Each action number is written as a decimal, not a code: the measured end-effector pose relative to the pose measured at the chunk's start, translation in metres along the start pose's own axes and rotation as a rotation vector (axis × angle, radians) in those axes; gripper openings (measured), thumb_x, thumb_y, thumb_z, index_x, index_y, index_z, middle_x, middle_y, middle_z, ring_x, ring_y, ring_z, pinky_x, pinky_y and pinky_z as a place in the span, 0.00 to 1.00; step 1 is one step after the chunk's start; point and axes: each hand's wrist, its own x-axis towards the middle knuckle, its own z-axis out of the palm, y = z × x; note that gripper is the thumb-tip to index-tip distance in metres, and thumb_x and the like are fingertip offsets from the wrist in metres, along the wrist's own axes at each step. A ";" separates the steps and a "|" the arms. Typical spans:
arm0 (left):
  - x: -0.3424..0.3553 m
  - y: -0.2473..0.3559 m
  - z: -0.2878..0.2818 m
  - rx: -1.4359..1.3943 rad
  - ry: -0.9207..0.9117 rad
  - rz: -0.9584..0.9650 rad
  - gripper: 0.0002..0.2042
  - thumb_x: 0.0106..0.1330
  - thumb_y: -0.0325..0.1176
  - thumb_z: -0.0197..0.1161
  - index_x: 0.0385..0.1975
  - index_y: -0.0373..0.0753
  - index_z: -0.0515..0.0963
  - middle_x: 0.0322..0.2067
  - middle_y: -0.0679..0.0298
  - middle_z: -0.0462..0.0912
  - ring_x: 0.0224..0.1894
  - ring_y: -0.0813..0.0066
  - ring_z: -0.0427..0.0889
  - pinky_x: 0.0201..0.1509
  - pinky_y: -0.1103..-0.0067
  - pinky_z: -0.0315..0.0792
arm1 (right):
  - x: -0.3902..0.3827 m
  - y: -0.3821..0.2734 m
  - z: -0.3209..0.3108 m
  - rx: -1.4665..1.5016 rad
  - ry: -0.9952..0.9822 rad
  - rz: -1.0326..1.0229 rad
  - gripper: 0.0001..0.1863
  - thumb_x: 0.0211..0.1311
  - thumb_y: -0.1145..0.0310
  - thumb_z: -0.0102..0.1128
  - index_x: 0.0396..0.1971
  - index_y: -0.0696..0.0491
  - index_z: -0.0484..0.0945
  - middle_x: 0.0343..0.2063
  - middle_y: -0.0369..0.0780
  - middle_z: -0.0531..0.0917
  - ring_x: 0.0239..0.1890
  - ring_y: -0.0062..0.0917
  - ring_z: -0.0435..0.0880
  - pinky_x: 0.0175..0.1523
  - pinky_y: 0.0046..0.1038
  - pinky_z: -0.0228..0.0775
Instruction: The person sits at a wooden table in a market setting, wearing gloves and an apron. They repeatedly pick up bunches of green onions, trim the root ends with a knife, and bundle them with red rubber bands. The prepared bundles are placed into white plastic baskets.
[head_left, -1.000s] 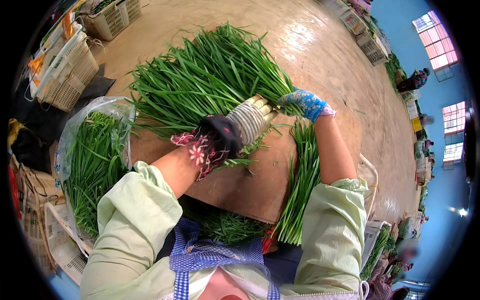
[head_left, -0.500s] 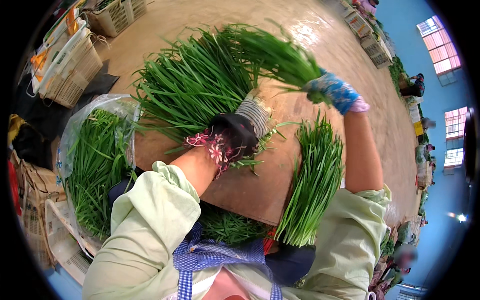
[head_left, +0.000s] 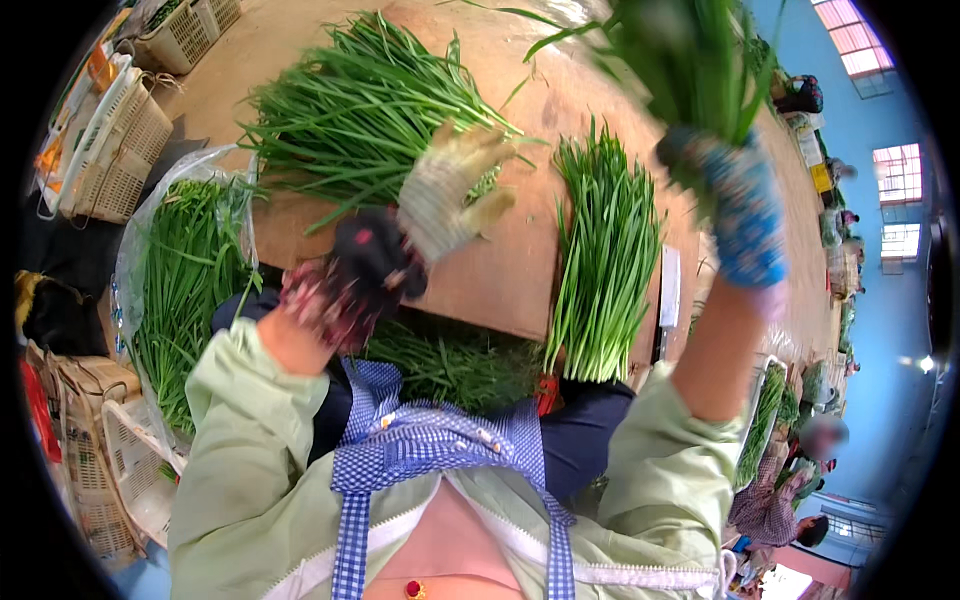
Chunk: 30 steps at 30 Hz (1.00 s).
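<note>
Head view: a clear bag [head_left: 238, 170] holds long green leaves [head_left: 185, 300], a pale basket [head_left: 125, 150] beyond it; the right hand [head_left: 745, 215] is clamped on a raised bunch [head_left: 695, 70]; the left hand [head_left: 445, 195], spread apart, is by the leaf pile [head_left: 365, 115] on the worktop [head_left: 490, 290].

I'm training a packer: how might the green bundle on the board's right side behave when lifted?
The bundle would likely flop at its far end, where the leaves are long and thin. The pale stem ends, packed closely, may be stiffer. Strands could slide apart, since no tie shows.
</note>
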 end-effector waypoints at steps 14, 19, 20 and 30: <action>-0.172 0.060 0.010 -2.071 -0.158 -1.088 0.42 0.49 0.62 0.62 0.55 0.32 0.64 0.50 0.54 0.74 0.50 0.56 0.75 0.53 0.60 0.72 | -0.271 0.165 0.181 0.573 -0.464 0.472 0.37 0.53 0.78 0.60 0.62 0.56 0.52 0.47 0.39 0.76 0.44 0.21 0.74 0.48 0.22 0.68; -0.175 0.063 0.009 -2.061 -0.271 -0.975 0.34 0.56 0.54 0.61 0.54 0.33 0.65 0.50 0.55 0.74 0.49 0.61 0.76 0.52 0.63 0.73 | -0.236 0.181 0.155 0.760 -0.393 0.447 0.48 0.51 0.66 0.63 0.66 0.56 0.41 0.58 0.47 0.64 0.58 0.30 0.65 0.61 0.26 0.56; -0.174 0.065 0.007 -2.052 -0.308 -0.962 0.31 0.58 0.52 0.61 0.53 0.33 0.66 0.50 0.56 0.74 0.49 0.61 0.76 0.52 0.63 0.73 | -0.229 0.169 0.153 0.904 -0.338 0.372 0.49 0.51 0.64 0.63 0.67 0.55 0.39 0.60 0.48 0.62 0.60 0.31 0.63 0.63 0.27 0.54; -0.028 0.136 -0.066 -0.966 -0.139 -0.334 0.24 0.44 0.31 0.75 0.43 0.37 0.76 0.37 0.66 0.82 0.38 0.80 0.78 0.43 0.81 0.72 | -0.140 0.091 0.132 0.541 -0.219 -0.108 0.41 0.38 0.72 0.73 0.55 0.57 0.60 0.45 0.42 0.75 0.46 0.27 0.75 0.50 0.28 0.71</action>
